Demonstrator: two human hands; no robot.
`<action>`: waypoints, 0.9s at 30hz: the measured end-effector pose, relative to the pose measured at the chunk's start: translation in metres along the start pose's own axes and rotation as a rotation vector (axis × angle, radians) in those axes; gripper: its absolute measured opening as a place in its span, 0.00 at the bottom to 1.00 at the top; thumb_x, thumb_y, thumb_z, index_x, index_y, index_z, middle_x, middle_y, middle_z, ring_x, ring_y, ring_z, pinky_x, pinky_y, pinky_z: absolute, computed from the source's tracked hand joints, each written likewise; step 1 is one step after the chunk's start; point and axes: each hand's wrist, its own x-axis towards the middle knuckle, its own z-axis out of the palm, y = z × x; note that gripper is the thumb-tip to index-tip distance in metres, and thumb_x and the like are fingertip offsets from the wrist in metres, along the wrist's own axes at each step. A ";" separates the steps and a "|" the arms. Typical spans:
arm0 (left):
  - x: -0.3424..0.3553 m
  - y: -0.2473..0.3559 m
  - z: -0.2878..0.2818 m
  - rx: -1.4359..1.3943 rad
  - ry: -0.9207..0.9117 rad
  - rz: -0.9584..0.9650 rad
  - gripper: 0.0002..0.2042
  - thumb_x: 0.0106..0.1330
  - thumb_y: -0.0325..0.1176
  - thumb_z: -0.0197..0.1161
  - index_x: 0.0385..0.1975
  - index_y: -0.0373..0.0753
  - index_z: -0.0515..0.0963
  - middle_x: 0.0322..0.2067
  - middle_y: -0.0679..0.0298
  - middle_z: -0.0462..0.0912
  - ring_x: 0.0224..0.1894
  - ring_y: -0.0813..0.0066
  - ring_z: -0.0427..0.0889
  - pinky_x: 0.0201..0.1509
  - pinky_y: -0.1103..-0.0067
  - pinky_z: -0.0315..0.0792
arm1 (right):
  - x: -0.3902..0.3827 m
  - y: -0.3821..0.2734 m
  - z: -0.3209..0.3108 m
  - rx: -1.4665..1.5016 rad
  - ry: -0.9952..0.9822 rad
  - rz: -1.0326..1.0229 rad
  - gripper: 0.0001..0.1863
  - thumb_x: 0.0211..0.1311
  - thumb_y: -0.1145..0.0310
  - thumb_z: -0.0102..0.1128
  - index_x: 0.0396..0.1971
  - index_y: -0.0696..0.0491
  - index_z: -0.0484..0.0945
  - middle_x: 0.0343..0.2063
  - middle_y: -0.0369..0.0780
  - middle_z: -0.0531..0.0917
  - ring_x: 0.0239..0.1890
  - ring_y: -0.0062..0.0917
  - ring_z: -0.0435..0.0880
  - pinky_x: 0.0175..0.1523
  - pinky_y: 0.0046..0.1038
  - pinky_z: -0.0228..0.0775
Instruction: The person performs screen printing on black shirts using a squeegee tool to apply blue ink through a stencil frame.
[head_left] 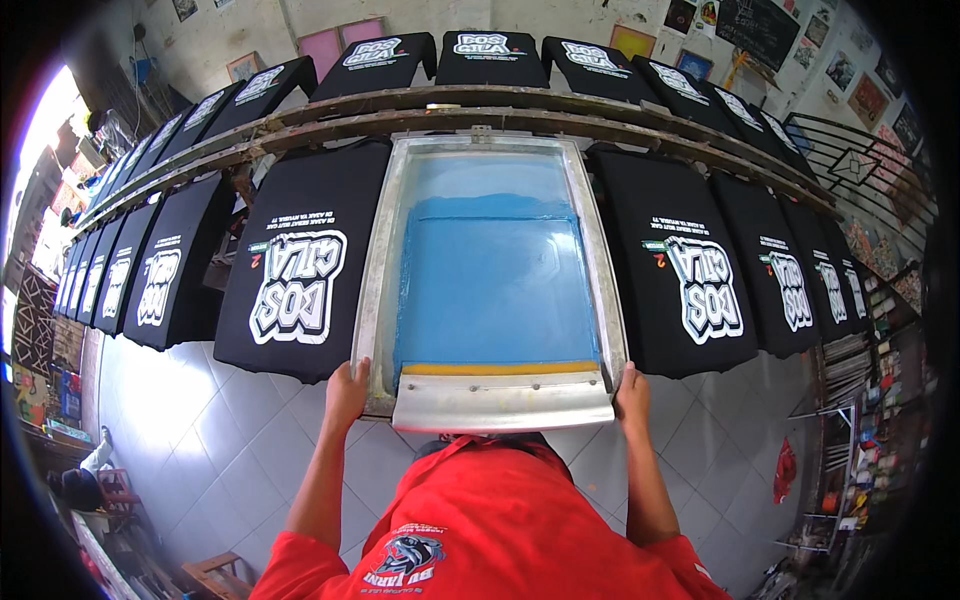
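Note:
A large screen printing frame (378,270) with pale, worn rails lies in front of me, its mesh blue. My left hand (346,392) is closed around the frame's near left corner. At the near right corner my right hand (631,395) grips the same frame. Across the near end, between my hands, rests a wide squeegee (505,400) with a metal holder and a yellow blade edge against the mesh. Neither hand touches the squeegee. Whatever lies under the frame is hidden.
Black printed T-shirts (290,260) on boards flank the frame, another T-shirt (668,260) close on its right. Beyond a long wooden rail (330,127) stands a second row of black shirts (490,62). Shelves with jars (880,440) stand at the right, above grey floor tiles (730,455).

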 end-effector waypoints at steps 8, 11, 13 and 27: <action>0.022 0.004 0.008 -0.001 -0.041 -0.001 0.25 0.70 0.49 0.54 0.32 0.26 0.77 0.31 0.36 0.79 0.39 0.37 0.79 0.43 0.57 0.71 | 0.011 -0.002 0.001 0.094 0.022 0.039 0.34 0.73 0.45 0.37 0.37 0.64 0.81 0.32 0.57 0.83 0.38 0.54 0.81 0.43 0.43 0.70; 0.019 0.010 0.017 -0.033 -0.053 -0.002 0.25 0.69 0.49 0.54 0.32 0.25 0.77 0.31 0.35 0.79 0.39 0.36 0.78 0.44 0.57 0.71 | 0.019 0.012 -0.002 0.046 0.039 0.076 0.35 0.73 0.45 0.36 0.37 0.64 0.81 0.32 0.58 0.83 0.38 0.55 0.81 0.43 0.44 0.70; 0.018 0.007 0.024 -0.028 -0.039 0.017 0.25 0.69 0.49 0.55 0.32 0.25 0.77 0.31 0.35 0.79 0.40 0.36 0.79 0.44 0.57 0.71 | 0.021 0.009 -0.005 0.027 0.041 0.063 0.35 0.73 0.45 0.36 0.37 0.64 0.81 0.32 0.59 0.82 0.38 0.55 0.81 0.43 0.45 0.69; 0.020 0.007 0.044 -0.063 -0.062 0.004 0.26 0.69 0.49 0.55 0.37 0.22 0.77 0.35 0.35 0.81 0.42 0.37 0.80 0.47 0.57 0.72 | 0.037 0.028 0.004 -0.028 0.023 0.103 0.35 0.73 0.46 0.34 0.37 0.64 0.81 0.36 0.59 0.82 0.42 0.58 0.79 0.47 0.48 0.68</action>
